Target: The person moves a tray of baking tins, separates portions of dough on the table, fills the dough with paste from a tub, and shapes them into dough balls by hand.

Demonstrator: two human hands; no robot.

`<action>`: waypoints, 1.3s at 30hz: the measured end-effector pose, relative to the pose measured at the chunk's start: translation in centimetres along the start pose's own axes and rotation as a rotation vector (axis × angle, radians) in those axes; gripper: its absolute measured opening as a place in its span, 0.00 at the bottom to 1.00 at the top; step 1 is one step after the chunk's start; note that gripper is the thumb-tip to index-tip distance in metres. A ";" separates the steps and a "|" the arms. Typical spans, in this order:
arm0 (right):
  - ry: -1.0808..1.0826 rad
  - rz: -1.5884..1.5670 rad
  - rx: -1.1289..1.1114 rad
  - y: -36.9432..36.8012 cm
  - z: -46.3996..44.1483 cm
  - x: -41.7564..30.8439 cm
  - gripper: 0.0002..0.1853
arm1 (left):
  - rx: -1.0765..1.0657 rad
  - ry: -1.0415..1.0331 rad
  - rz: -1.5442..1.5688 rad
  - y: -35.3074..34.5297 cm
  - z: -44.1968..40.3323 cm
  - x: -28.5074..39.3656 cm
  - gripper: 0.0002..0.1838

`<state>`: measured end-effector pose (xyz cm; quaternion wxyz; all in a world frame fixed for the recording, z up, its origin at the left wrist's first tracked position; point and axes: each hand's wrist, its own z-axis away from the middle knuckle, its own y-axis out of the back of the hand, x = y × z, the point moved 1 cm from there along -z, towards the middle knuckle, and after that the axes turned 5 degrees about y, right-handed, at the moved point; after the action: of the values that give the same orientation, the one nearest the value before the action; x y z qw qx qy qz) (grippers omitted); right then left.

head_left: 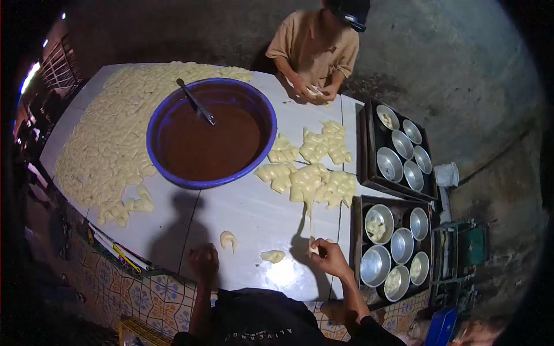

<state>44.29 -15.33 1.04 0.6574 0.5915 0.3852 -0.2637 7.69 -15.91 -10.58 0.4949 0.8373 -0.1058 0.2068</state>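
- The left hand [204,262] is dark and blurred; its fingers merge with shadow, so its grip cannot be told.
- The right hand [330,258] covers the lower end of the stretched dough strand [311,216].
- Across the surface [231,202], a co-worker's fingers hide part of a pale piece [314,90]; the top edge cuts off their dark cap [349,11].
- The spoon-like utensil [198,105] has its lower tip obscured at the brown mass [208,144].
- Dark bits in the upper tin [388,117] are too small to identify.
- The bottom edge crops the black shirt [259,317]; its smaller lettering is illegible.
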 end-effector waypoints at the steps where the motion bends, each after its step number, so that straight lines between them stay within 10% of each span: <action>1: -0.084 -0.070 -0.038 0.0 0.6 -0.8 0.11 | -0.014 -0.011 0.005 -0.6 0.2 -0.6 0.02; 9: 0.055 0.355 0.025 0.0 -4.7 7.6 0.26 | -0.049 0.031 0.036 0.1 0.5 -0.2 0.02; 17: 0.122 0.370 0.426 -2.7 -10.0 10.4 0.25 | 0.014 0.054 0.182 0.5 -0.1 0.8 0.03; 23: -0.111 0.419 0.260 -2.0 -11.0 11.4 0.13 | -0.007 0.019 0.085 1.1 -0.3 0.6 0.04; 30: -0.190 -0.178 -0.394 -1.5 -2.5 2.7 0.17 | 0.017 0.093 0.138 -0.1 0.3 0.3 0.04; 39: -0.114 -1.384 0.062 1.5 -5.4 -0.8 0.16 | 0.094 -0.051 0.052 0.3 -0.1 0.3 0.05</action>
<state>44.04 -9.91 2.52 0.3402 0.2136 0.6308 -0.6639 7.81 -15.94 -10.13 0.4465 0.8617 -0.1304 0.2028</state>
